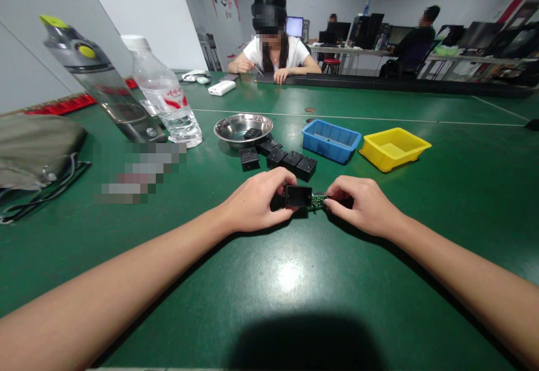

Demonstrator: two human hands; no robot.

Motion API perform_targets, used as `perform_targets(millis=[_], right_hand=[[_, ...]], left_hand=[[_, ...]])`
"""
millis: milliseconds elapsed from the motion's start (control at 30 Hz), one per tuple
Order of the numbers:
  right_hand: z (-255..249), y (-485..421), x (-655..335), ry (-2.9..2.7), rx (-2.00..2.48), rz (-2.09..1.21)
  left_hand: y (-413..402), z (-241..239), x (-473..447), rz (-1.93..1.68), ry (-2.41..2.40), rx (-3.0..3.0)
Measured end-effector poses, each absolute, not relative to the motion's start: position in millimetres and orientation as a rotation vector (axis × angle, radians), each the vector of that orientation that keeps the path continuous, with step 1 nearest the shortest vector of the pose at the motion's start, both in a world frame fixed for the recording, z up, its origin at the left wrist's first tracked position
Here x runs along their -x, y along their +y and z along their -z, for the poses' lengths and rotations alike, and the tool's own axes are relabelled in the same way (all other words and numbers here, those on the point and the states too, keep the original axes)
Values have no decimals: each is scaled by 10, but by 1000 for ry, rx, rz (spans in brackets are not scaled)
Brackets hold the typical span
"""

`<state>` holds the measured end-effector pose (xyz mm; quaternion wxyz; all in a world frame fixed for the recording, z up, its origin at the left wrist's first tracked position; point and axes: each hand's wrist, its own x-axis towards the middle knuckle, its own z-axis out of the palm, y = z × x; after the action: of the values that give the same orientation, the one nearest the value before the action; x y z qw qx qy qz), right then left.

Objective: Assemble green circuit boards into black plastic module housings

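Observation:
My left hand (263,200) grips a small black plastic box (298,197) between thumb and fingers, its hollow side facing me. Right beside it, my right hand (362,205) pinches a small green circuit board (318,201) by its right end. The board's left end meets the box's right side; whether it touches or sits partly behind the box I cannot tell. Just beyond my hands several black boxes like it lie grouped, one of them a black box (306,167) nearest to me. Farther left, another black box (250,159) stands by the metal bowl.
A steel bowl (243,129) holds a dark piece. To its right are a blue tray (331,141) and a yellow tray (394,149). A water bottle (168,101), a grey tumbler (105,85) and a cloth bag (37,146) stand left. A person (273,40) works across the green table.

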<state>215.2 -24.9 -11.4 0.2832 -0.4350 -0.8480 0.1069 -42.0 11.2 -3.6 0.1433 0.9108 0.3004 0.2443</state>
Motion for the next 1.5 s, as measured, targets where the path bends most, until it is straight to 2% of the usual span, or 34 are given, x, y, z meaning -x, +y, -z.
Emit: perform_targets(millis=[1500], right_hand=[[127, -241, -2150, -2278, 1154, -229]], left_hand=[[116, 34, 420, -666, 853, -2647]])
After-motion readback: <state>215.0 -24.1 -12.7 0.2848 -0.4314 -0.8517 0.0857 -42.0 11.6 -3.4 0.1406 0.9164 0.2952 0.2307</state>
